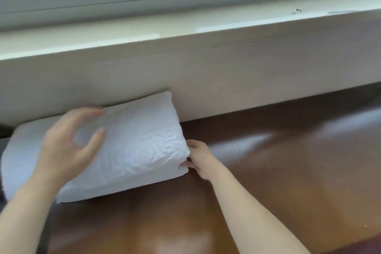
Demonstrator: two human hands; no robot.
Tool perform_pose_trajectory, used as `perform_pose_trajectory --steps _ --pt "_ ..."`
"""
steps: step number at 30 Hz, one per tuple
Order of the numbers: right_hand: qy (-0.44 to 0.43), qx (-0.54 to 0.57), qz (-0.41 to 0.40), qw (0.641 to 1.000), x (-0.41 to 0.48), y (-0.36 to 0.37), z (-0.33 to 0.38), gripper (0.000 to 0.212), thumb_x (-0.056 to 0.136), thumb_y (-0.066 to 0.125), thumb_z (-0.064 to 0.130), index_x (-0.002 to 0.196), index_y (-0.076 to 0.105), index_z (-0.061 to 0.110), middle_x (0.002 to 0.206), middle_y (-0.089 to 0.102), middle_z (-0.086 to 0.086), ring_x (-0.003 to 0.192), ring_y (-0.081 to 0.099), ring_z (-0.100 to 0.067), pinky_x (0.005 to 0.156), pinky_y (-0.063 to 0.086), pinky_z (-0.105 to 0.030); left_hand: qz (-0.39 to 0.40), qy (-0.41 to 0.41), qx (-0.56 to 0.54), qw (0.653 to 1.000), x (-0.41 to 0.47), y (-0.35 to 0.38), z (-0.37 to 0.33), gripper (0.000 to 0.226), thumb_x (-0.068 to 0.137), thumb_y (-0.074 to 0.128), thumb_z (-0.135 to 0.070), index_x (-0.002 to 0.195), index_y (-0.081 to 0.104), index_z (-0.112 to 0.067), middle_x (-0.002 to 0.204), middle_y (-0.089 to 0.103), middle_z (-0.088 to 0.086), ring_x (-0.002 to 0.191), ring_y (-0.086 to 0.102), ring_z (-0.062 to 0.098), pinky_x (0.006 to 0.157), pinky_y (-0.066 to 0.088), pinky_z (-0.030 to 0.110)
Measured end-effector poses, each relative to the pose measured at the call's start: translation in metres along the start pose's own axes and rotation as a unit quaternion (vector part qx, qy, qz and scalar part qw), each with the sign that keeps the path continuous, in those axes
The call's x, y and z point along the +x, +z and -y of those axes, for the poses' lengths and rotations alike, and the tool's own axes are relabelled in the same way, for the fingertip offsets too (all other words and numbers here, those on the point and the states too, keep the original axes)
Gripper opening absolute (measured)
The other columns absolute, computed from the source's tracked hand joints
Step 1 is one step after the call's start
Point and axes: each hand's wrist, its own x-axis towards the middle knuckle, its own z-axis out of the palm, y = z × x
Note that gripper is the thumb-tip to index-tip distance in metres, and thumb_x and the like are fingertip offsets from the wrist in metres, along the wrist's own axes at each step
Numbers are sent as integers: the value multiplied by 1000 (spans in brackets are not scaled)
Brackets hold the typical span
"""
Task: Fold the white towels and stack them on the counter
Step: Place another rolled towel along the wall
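Two hands on folded towel at counter back edge: left hand spread wide above; right hand grips end, fingertips hidden.

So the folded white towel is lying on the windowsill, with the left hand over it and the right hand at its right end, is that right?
Not quite. The head view shows the folded white towel lying on the brown counter below the windowsill, not on the sill. The left hand is over it and the right hand is at its right end.

Home interior: glossy wooden counter below a window sill.
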Motion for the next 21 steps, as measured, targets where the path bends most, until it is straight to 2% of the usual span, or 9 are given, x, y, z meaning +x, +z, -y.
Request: perform_pose_trajectory --steps 2,5,9,11,12,14,16,19,21 --pt "-6 0 5 1000 1 -2 -1 23 92 62 23 110 69 9 100 75 -8 90 72 -18 85 60 -37 104 155 11 982 10 32 -71 32 88 59 -41 115 67 -27 128 59 -19 129 48 0 110 35 29" --pt "-13 8 9 1000 1 -3 1 21 93 55 19 106 68 9 91 72 -2 80 68 -14 72 58 -31 231 294 106 921 28 79 -115 36 87 58 -55 109 73 -30 125 66 -11 132 50 12 113 30 30" --pt "-10 1 -3 1000 4 -4 4 13 91 51 10 86 63 9 76 62 -2 70 58 -16 62 48 -31 372 343 284 814 40 119 -132 61 77 39 -82 93 73 -34 91 71 -15 98 61 11 101 32 28" --pt "-1 -12 0 1000 7 -6 2 19 89 46 0 85 63 8 72 63 -3 68 60 -18 61 52 -31 410 337 369 763 37 130 -130 65 71 33 -86 92 68 -35 77 67 -13 82 56 10 97 34 33" --pt "-2 -14 3 1000 9 -6 0 19 87 46 0 88 64 7 78 68 -6 75 65 -21 66 57 -34 423 326 395 747 36 131 -129 65 70 32 -85 92 67 -35 74 65 -13 80 56 11 97 34 33" --pt "-11 -5 1 1000 12 -4 -8 14 89 54 9 96 66 9 95 73 -11 91 69 -26 82 57 -41 431 319 413 736 36 128 -129 66 69 27 -81 92 68 -35 77 65 -13 84 56 10 98 32 32" --pt "-15 22 2 1000 14 -3 -12 20 94 60 25 99 65 6 101 72 -12 89 65 -22 87 55 -40 431 322 408 738 39 124 -128 65 69 22 -75 93 69 -36 83 67 -14 89 55 9 99 31 30" --pt "-31 45 29 998 17 -6 -15 23 93 63 32 90 64 9 88 69 -8 83 61 -19 84 54 -38 428 330 401 740 47 122 -128 60 69 23 -66 100 68 -41 87 67 -15 94 54 8 100 31 31" --pt "-46 61 44 996 18 -10 -15 20 92 65 33 85 64 14 86 68 -11 83 62 -20 87 55 -41 427 324 392 748 50 120 -130 57 69 25 -61 97 69 -41 84 68 -15 93 55 10 99 34 33"
